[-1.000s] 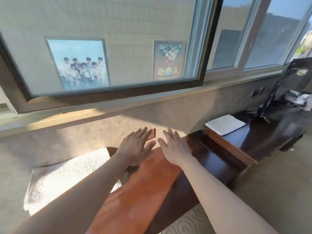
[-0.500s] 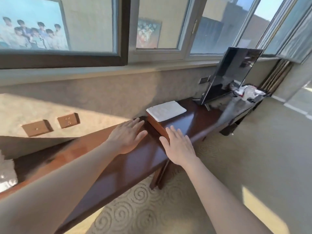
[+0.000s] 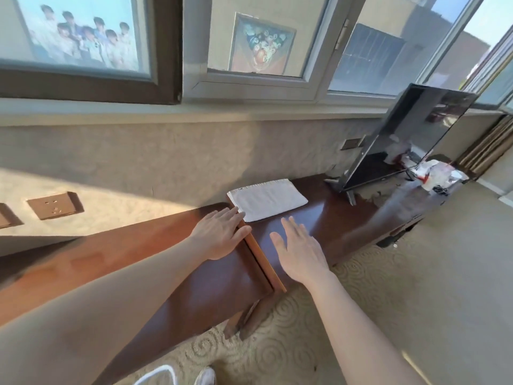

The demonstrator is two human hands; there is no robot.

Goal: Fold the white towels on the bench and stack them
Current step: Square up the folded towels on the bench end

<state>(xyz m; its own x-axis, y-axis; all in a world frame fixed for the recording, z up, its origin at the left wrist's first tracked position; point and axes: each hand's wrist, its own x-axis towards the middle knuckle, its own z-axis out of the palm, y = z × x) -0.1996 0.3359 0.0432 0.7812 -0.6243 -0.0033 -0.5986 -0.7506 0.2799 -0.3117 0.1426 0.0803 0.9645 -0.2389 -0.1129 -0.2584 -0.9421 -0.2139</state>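
In the head view, one folded white towel [image 3: 268,200] lay flat on the dark wooden bench [image 3: 319,218] at about twelve o'clock from the hands, close to the wall. The left hand [image 3: 219,234] was spread flat, fingers straight and holding nothing, its fingertips just beside the towel's near left corner; whether they touched it could not be told. The right hand [image 3: 301,250] hovered at about five o'clock from the towel, fingers straight and apart, empty, over bare wood. Toward two o'clock a tilted television [image 3: 402,140] stood on the same surface. As a judgement, this towel looked already folded, so at least one fold was done; no stack showed here, and bringing the folded towels together seemed left to do. No other towel was in view.
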